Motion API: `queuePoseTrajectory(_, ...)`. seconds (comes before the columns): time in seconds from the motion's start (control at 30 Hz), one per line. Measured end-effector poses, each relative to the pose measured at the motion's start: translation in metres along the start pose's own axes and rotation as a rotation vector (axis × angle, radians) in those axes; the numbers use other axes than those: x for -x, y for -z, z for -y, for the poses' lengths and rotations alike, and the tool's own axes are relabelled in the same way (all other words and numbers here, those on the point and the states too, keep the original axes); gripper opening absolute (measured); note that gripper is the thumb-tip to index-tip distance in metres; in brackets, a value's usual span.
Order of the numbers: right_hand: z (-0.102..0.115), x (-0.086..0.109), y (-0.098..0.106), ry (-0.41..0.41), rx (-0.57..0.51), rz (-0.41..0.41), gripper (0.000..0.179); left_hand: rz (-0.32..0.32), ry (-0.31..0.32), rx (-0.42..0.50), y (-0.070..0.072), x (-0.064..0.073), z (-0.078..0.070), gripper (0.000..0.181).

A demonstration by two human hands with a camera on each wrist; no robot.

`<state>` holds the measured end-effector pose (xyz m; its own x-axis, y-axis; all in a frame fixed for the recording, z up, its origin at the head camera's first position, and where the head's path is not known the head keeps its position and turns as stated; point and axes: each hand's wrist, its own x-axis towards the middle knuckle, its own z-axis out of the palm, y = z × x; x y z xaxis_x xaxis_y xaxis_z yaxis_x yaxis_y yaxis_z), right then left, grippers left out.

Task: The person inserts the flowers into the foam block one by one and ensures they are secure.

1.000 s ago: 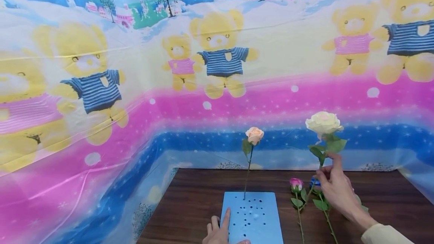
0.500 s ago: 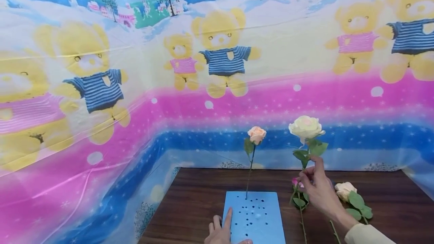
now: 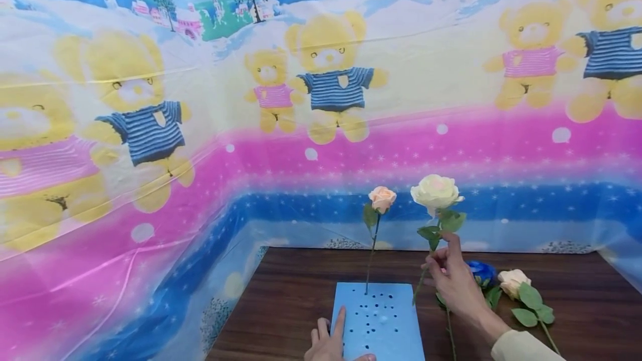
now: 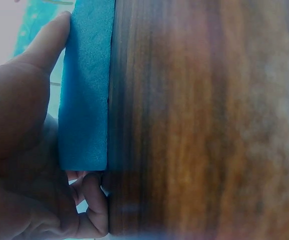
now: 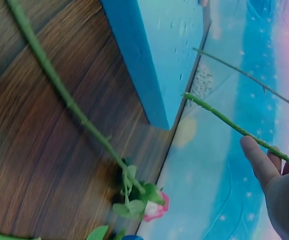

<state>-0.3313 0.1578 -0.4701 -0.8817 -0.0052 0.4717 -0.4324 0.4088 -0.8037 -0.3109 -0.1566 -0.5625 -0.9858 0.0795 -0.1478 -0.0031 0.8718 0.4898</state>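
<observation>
My left hand (image 3: pixel 326 344) steadies a blue foam block (image 3: pixel 401 344) dotted with holes. Its index finger lies along the left edge, other fingers bend at the side, and the left wrist view has the thumb (image 4: pixel 52 42) against the block's edge. My right hand (image 3: pixel 458 288) pinches the green stem of an artificial white rose (image 3: pixel 435 191), held upright with a slight tilt. The stem's cut end (image 5: pixel 187 96) points toward the block and hangs near its right back corner. A peach rose (image 3: pixel 383 199) stands in a hole at the block's back.
On the dark wooden table (image 3: pixel 296 277), right of the block, lie a blue rose (image 3: pixel 480 272), a cream rose (image 3: pixel 514 283) and a pink rose (image 5: pixel 157 206). A printed teddy-bear cloth (image 3: pixel 411 155) hangs behind the table and along its left side.
My right hand has carried the white rose leftward, from above the lying roses to beside the block. The blue and cream roses show more fully. My left hand keeps its place on the block.
</observation>
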Motion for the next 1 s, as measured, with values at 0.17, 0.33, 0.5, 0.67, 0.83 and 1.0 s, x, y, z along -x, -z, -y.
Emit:
queuePoseTrajectory(0.17, 0.004, 0.000, -0.012, 0.002, -0.004, 0.005, 0.059, 0.014, 0.016, -0.010, 0.001, 0.000, -0.002, 0.121)
queuePoseTrajectory(0.33, 0.010, -0.001, -0.023, -0.006, -0.003, -0.005, 0.059, 0.023, 0.022, -0.010, 0.001, 0.000, -0.003, 0.122)
queuePoseTrajectory(0.5, 0.018, -0.001, -0.038, -0.033, -0.079, 0.004, 0.059, 0.015, 0.028, -0.013, 0.000, 0.001, -0.003, 0.121)
queuePoseTrajectory(0.67, 0.026, -0.003, -0.055, -0.026, -0.126, 0.016, 0.058, 0.005, 0.044, -0.036, 0.000, 0.002, -0.005, 0.122)
queuePoseTrajectory(0.83, 0.030, -0.003, -0.069, -0.005, -0.143, 0.021, 0.057, -0.009, 0.035, -0.041, -0.001, 0.004, -0.007, 0.121)
queuePoseTrajectory(1.0, 0.031, -0.008, -0.077, -0.018, -0.164, 0.030, 0.058, -0.015, 0.027, -0.046, -0.001, 0.003, -0.006, 0.122)
